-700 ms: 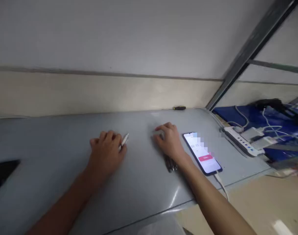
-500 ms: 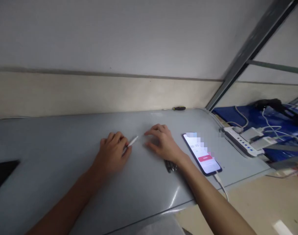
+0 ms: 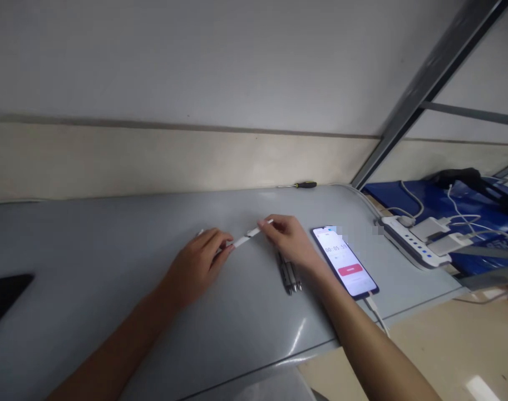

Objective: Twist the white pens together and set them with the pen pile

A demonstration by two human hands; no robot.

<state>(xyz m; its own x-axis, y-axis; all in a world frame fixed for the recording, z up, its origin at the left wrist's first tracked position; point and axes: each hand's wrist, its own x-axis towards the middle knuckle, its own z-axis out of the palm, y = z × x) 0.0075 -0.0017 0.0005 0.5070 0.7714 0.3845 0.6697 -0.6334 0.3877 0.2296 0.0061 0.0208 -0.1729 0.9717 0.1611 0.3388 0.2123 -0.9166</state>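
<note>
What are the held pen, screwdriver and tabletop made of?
Pen: probably plastic, smooth-looking even white; coated metal can't be ruled out.
Screwdriver: shaft likely bare metal, thin and bright; handle plastic or rubber, black with yellow, too small to tell.
Tabletop: maybe laminate or a plastic sheet, smooth semi-gloss grey, going by the bright reflection near its front edge.

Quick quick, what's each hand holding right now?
Left hand: closed, holding one end of the white pen.
Right hand: closed, holding its other end.
</note>
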